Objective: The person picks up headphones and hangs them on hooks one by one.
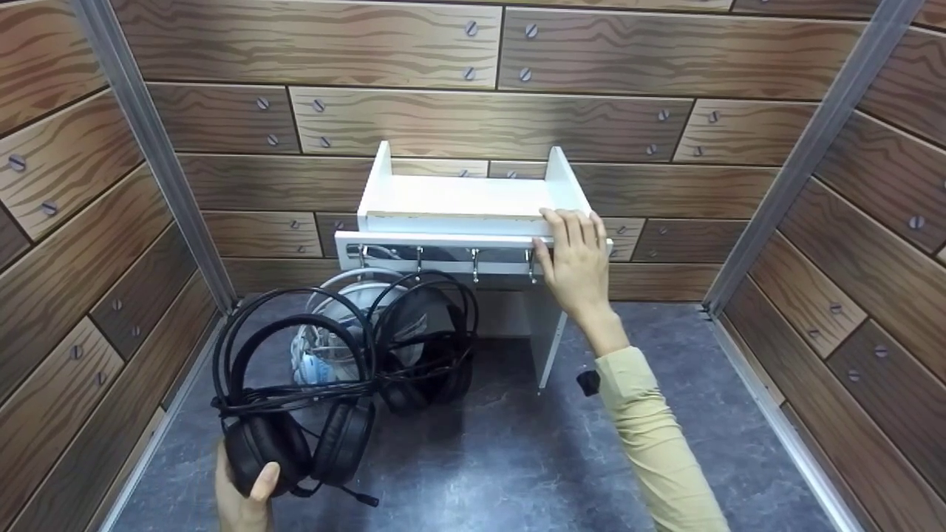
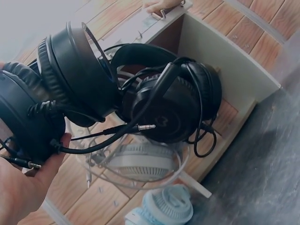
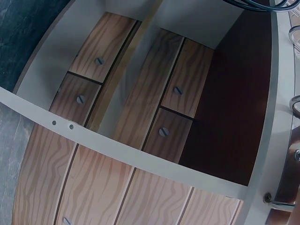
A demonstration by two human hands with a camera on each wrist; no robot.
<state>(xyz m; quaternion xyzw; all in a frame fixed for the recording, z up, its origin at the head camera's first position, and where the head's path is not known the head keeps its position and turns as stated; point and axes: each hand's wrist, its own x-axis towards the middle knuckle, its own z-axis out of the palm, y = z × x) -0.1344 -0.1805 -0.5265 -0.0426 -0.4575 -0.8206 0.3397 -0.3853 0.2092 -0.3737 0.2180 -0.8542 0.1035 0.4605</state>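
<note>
My left hand (image 1: 242, 506) grips black over-ear headphones (image 1: 266, 451) by one ear cup, thumb across it. Their cable is bundled across the headband, and a thin microphone boom sticks out below. A white rack (image 1: 473, 196) with a row of metal hooks stands ahead. My right hand (image 1: 580, 270) rests on its right end, fingers laid over the front rail (image 1: 443, 240). A second black pair of headphones (image 2: 164, 117) hangs at the hooks. Left of it hang white headphones (image 2: 140, 161) with a pale blue ear cup (image 2: 171, 204). Fingers of the right hand are out of the right wrist view.
Bare hooks (image 1: 475, 266) stick out on the rail's right half. The rack's right side panel (image 1: 545, 340) reaches down to the grey floor (image 1: 532, 451). Wood-patterned walls (image 1: 414, 122) and metal corner posts (image 1: 140, 140) enclose the space. A small black object (image 1: 588, 382) shows beside the right sleeve.
</note>
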